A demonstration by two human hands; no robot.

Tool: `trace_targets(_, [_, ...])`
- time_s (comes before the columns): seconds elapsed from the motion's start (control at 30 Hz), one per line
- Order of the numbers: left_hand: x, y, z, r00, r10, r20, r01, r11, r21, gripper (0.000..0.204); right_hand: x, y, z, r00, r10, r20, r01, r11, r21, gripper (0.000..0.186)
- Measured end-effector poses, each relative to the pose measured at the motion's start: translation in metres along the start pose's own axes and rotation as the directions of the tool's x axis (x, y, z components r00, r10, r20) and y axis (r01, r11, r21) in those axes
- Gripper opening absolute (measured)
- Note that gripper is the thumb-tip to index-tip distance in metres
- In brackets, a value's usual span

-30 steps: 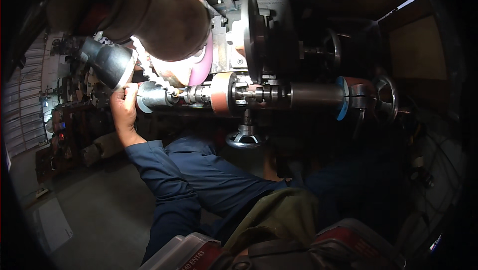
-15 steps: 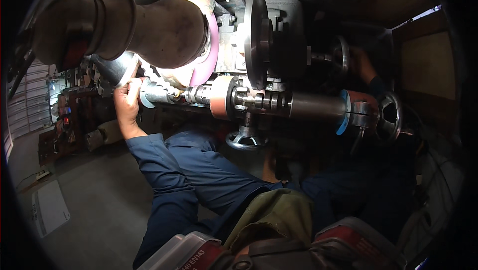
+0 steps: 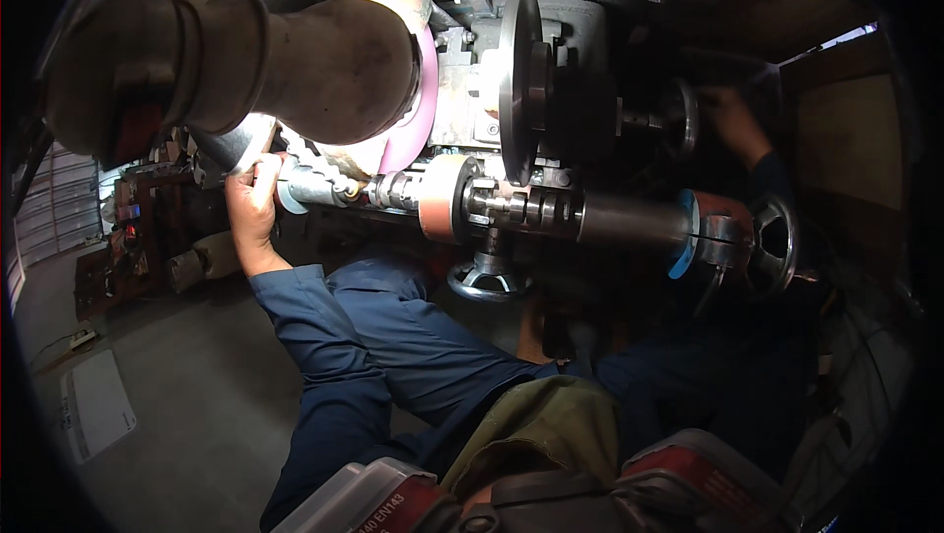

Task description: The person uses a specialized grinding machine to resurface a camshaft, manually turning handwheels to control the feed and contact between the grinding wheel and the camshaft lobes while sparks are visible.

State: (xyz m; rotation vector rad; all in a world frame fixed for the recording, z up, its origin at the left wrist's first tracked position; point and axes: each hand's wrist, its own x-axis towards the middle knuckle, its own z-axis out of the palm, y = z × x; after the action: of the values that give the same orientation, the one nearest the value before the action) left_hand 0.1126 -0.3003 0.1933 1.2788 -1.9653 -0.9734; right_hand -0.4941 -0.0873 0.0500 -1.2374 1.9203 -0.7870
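Observation:
My left hand [image 3: 253,207] is closed at the left end of a horizontal shaft assembly, just below a metal lamp shade [image 3: 228,142]; what its fingers grip is hidden. A steel headstock [image 3: 307,183], a camshaft [image 3: 521,207] and a collar with an orange band [image 3: 441,199] lie in line to its right, with a segmented hose across the left part. A pink grinding wheel [image 3: 423,90] stands behind. My right hand [image 3: 726,105] reaches into shadow beside the upper-right handwheel [image 3: 680,118]; its fingers are too dark to make out.
A large dark housing [image 3: 324,66] overhangs the upper left. Handwheels sit at the front [image 3: 489,287] and right end [image 3: 772,243]. A cluttered wooden bench [image 3: 118,272] is at the left, wooden panels [image 3: 841,130] at the right. My legs in blue trousers are below the machine.
My right hand has come into view at the upper-right handwheel. My left hand stays at the left end. The view has shifted, so the machine's right part sits lower in the picture.

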Motion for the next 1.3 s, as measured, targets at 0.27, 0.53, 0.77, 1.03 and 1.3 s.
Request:
trace_targets(0.27, [-0.001,0.003,0.0,0.999,-0.036,-0.041,0.034,0.999,-0.034,0.012,-0.023,-0.017,-0.014,0.78,0.02,0.625,0.096,0.984,-0.15,0.025])
trace_targets(0.53, [-0.006,0.008,-0.004,0.998,-0.049,-0.044,0.047,0.998,-0.051,0.007,-0.027,-0.054,-0.037,0.873,0.055,0.485,-0.218,0.933,0.286,0.032])
trace_targets(0.77, [-0.003,0.003,-0.001,0.998,-0.053,-0.032,0.052,0.998,-0.047,0.011,-0.047,0.001,-0.04,0.926,0.364,0.101,-0.374,0.847,0.378,0.049])
trace_targets(1.03, [0.0,0.0,-0.001,1.0,0.013,-0.01,-0.013,1.0,-0.009,0.016,-0.207,0.051,0.214,0.678,0.004,0.735,-0.027,0.999,0.019,0.071])
trace_targets(1.3, [-0.001,0.014,0.008,0.999,-0.012,-0.041,0.01,0.999,-0.044,0.018,-0.229,-0.146,0.303,0.853,0.164,0.495,-0.506,0.494,0.707,0.082])
